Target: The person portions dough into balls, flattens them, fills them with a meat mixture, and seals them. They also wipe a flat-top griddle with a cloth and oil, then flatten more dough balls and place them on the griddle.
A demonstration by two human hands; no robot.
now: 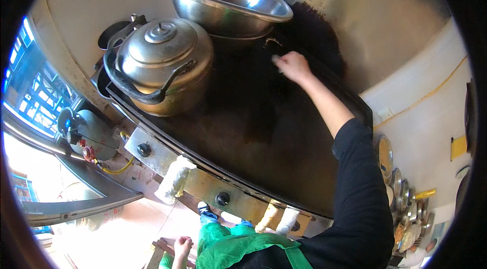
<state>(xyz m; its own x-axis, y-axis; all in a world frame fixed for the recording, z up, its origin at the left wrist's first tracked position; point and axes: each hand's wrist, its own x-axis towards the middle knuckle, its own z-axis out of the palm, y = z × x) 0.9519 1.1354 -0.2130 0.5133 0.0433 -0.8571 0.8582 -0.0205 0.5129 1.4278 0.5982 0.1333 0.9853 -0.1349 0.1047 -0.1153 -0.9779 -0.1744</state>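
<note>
Far across the dark flat griddle [253, 132], my right hand [294, 67] is closed, held at or just above the surface. Something small and pale shows at its fingertips, but I cannot make out what it is. A thin, light curved scrap or mark [273, 41] is just beyond those fingers. My left hand [183, 245] is low by my side in a loose fist, with nothing visible in it, close to a wooden frame [161, 248]. On the griddle's left part stands a lidded metal pot [167, 66] with a black handle. Behind it sits a wide steel basin [228, 5].
Knobs [223, 198] line the griddle's front panel, where a white cloth [175, 180] hangs. A gas cylinder [96, 134] with a yellow hose stands at left beside a window. A metal wall [385, 20] rises behind. Several round containers [401, 193] are at the right.
</note>
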